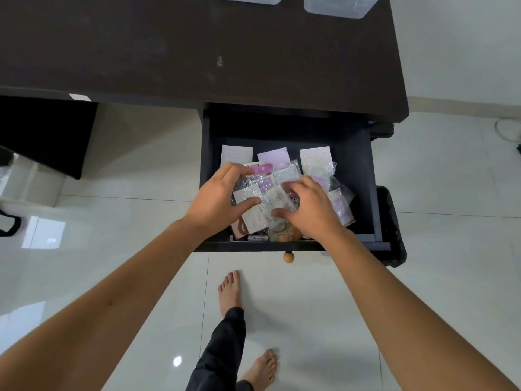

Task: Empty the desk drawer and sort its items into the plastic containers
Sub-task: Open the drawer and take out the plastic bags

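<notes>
your left hand (222,193) and right hand (307,204) both curl round the pile of plastic packets (270,201), looks like you're scooping it up together | still inside the open drawer (363,176) | packet print too blurry to read | two plastic containers (335,5) waiting at the desk (169,52) far edge

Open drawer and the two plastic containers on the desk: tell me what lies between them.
In the head view, only bare dark desk top lies between the open drawer and the two plastic containers. Both hands are down in the drawer, on the packets.
</notes>
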Demonstrator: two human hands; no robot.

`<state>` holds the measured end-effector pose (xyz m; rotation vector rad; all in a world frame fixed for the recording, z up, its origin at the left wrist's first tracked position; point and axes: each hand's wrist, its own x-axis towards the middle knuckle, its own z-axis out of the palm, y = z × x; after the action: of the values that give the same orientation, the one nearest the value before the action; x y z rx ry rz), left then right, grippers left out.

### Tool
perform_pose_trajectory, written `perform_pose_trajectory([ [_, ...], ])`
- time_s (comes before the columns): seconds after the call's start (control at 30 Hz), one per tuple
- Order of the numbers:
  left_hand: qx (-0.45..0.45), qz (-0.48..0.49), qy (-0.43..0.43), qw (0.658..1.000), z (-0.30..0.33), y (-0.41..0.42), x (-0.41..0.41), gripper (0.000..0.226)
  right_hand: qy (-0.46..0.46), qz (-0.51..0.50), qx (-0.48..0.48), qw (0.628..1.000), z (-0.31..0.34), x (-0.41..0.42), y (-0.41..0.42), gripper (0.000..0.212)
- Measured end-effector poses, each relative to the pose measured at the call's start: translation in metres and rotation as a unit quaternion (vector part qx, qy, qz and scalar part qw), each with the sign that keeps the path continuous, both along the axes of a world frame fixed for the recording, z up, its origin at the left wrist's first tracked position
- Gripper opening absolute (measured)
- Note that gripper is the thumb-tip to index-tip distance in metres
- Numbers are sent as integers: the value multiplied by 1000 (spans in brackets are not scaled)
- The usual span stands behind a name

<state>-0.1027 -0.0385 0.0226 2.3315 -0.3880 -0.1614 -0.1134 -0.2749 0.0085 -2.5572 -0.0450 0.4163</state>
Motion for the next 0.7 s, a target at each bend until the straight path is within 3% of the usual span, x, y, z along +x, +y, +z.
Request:
perform_pose_trajectory([
  [0.07,17,-8,29,999,-4,-5,15,64,26,4,-36,999,-3,4,2,77],
  [0.17,57,-28,71,995,-12,-10,30,77,33,-5,-35,999,-7,5,2,66],
  [0.3,105,-34,126,986,-18,-17,42,91,40,-61,36,997,-5,6,-5,38],
  [0.43,103,-17,156,982,-26,-24,49,94,49,-91,95,990,1,5,-13,28],
  [0.5,101,-9,165,981,-30,-24,49,88,51,-101,116,987,2,3,-17,25],
  [0.7,115,-28,158,980,-35,-22,48,36,52,-120,156,979,5,1,-25,21],
])
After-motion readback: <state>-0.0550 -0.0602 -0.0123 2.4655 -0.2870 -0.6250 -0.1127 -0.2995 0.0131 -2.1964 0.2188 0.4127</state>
